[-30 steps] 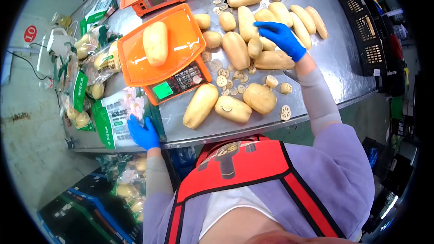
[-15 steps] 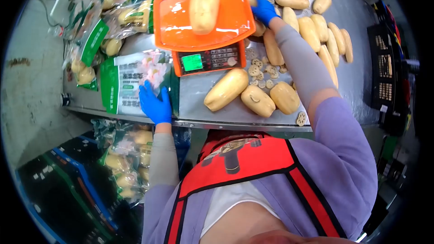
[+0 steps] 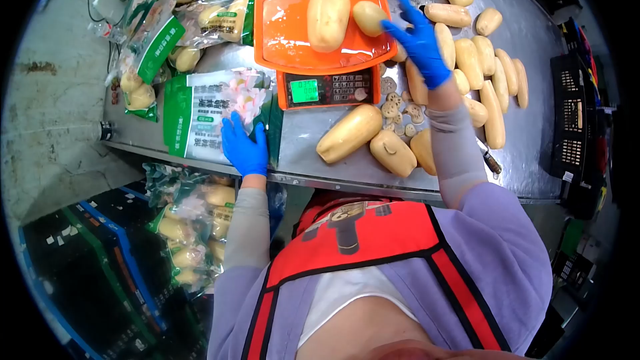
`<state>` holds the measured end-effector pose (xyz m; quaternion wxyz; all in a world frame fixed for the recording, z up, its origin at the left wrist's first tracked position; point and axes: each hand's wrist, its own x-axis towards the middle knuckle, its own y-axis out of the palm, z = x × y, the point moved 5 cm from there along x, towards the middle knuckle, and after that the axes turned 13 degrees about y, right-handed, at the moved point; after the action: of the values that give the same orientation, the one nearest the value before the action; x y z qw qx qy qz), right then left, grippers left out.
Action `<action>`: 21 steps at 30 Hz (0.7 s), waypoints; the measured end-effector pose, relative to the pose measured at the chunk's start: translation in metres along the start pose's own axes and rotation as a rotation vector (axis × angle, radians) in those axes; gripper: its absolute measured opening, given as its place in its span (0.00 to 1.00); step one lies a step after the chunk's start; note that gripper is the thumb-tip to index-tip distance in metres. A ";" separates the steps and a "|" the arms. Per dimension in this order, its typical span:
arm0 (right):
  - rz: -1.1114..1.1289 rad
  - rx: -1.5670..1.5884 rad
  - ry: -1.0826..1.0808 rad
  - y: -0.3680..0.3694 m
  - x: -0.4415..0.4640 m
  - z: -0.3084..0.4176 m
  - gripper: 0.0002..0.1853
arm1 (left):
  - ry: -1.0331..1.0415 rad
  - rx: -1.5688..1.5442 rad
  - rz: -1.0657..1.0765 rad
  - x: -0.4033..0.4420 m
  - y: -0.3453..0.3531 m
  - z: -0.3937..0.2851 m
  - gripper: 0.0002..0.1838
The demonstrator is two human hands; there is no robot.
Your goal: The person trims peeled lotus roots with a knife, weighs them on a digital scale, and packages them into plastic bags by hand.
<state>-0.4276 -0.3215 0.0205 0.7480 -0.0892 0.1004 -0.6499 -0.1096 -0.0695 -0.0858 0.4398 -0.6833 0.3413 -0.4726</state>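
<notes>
My right hand (image 3: 421,48), in a blue glove, is at the right edge of the orange weighing scale (image 3: 280,53), its fingers apart and nothing held in them. Just beside its fingertips, a small lotus root piece (image 3: 371,19) rests on the pan, and a larger lotus root (image 3: 329,21) lies to its left. The scale's display (image 3: 305,91) glows green, its digits hard to read. Gloved in blue too, my left hand (image 3: 245,149) lies spread flat on a printed plastic bag (image 3: 207,113) with a green band and pink flowers. The bag looks flat.
Several peeled lotus roots (image 3: 469,63) lie right of the scale, others (image 3: 350,133) near the front edge. Cut slices (image 3: 393,108) and a knife handle (image 3: 492,163) are among them. Filled bags (image 3: 220,19) stand at left, more (image 3: 193,227) below the table. A black crate (image 3: 570,113) is at right.
The small lotus root piece now rests on the scale pan. My right hand has let go of it and drawn back with fingers spread. My left hand stays on the bag.
</notes>
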 end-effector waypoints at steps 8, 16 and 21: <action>0.310 0.656 0.176 -0.145 -0.016 -0.016 0.34 | 0.011 -0.018 0.009 0.000 0.000 0.000 0.36; -0.203 -0.198 -0.007 -0.126 -0.046 -0.091 0.17 | 0.000 0.004 0.031 0.000 0.000 -0.001 0.36; -0.161 -0.298 -0.169 -0.083 -0.040 -0.075 0.19 | 0.019 -0.004 0.033 -0.001 0.002 0.000 0.36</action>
<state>-0.5324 -0.2939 -0.0283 0.6779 -0.2609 0.1249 -0.6758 -0.1096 -0.0694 -0.0879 0.4427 -0.6740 0.3576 -0.4709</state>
